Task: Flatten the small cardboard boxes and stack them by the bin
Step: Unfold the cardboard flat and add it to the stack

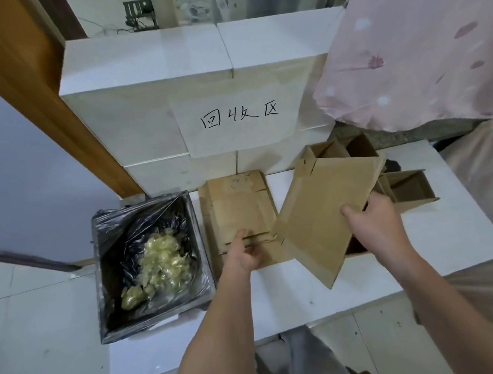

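So we've got two hands out over the low white table (290, 294). Our left hand (244, 252) reaches forward with its fingers (240, 235) curled at the near edge of the flattened stack (235, 211), thumb side up; looks like it's gripping that edge, though the fingertips are tucked out of sight. The stack lies flat on the table just beside the bin (148, 263), touching or nearly touching its right wall. We can't count the pieces in it for sure.

Our right hand (373, 224) holds one flattened box (328, 210) tilted up off the table, thumb (349, 210) on the top face, the other fingers hidden underneath. Its lower left corner overlaps the right side of the stack.

Behind and right of that hand we count at least three boxes not flattened yet: one open box (409, 190) lying on its side, plus two standing boxes (339, 148) behind the held one. A dark bit under the held box might be another, can't tell.

One bin, lined with a black bag (117, 233), with a yellowish crumpled clump (160, 260) inside.

Farther back, white blocks (150, 85) carry a handwritten paper sign (239, 117). A pink patterned cloth (423, 57) hangs at upper right.
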`<action>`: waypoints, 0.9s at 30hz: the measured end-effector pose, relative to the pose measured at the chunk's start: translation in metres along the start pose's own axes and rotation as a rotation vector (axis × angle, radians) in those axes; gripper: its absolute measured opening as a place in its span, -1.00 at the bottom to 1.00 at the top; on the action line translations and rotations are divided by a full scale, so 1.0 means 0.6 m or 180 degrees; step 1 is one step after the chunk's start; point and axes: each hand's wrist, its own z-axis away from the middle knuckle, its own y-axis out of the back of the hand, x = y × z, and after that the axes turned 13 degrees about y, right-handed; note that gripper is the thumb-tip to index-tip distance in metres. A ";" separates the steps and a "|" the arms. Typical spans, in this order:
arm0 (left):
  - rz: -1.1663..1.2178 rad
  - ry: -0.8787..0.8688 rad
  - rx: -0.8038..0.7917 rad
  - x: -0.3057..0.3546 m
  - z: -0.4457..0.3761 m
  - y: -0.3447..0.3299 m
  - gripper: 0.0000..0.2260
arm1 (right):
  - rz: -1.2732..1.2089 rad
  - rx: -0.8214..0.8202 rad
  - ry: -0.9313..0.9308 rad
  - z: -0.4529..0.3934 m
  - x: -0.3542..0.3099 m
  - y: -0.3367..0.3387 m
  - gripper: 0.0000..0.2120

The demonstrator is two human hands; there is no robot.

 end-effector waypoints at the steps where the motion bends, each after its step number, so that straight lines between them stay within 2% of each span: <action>1: 0.0126 -0.0003 0.0003 0.002 -0.003 -0.006 -0.66 | 0.0001 -0.0003 -0.0009 0.000 0.002 0.001 -0.90; 4: 0.0308 0.0043 0.0173 0.003 -0.003 -0.020 -0.50 | 0.0133 -0.0018 0.0014 0.004 0.007 0.006 -0.91; 9: 0.0224 0.0176 0.0267 0.008 -0.009 -0.045 -0.43 | 0.0244 0.0030 0.0020 0.010 -0.006 0.024 -0.97; 17: 0.0508 -0.0067 0.0277 0.023 0.005 -0.065 -0.63 | 0.0191 0.0224 0.0168 -0.004 -0.056 0.074 -0.92; 23: 0.0607 -0.0143 0.0296 0.047 0.041 -0.067 -0.58 | -0.0040 0.0285 -0.0039 -0.016 -0.058 0.117 -0.94; 27: 0.0764 -0.0156 0.0282 0.053 0.069 -0.081 -0.62 | -0.0222 0.0101 -0.0221 -0.005 -0.052 0.080 -0.87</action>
